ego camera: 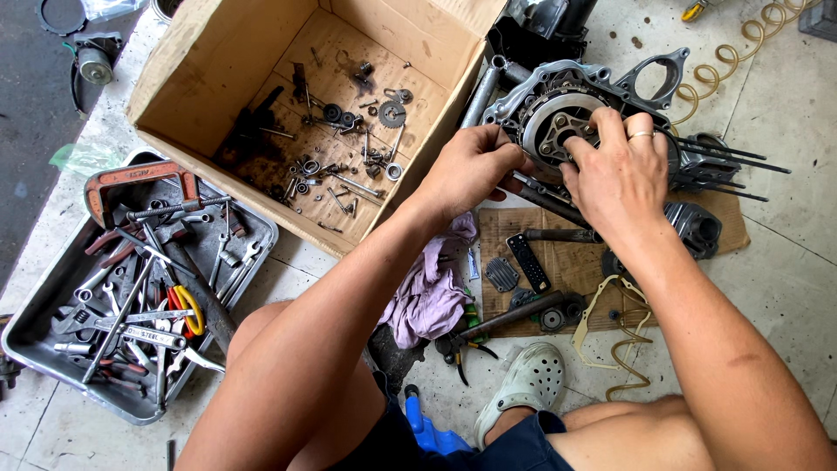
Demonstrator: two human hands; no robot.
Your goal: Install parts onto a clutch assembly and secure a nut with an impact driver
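A grey metal engine case [649, 83] lies on the tiled floor in front of me, its round clutch assembly [558, 118] facing up. My left hand [475, 166] grips the clutch's left rim with curled fingers. My right hand [619, 170], a ring on one finger, rests over the clutch's right side with fingertips pressed on its centre plate. Several long black studs [737, 161] stick out to the right of the case.
An open cardboard box [218, 61] with several small bolts and gears sits at the upper left. A metal tray [39, 305] of wrenches and an orange clamp lies left. A purple rag [432, 292], cardboard sheet, hammer, pliers and gasket lie near my shoe.
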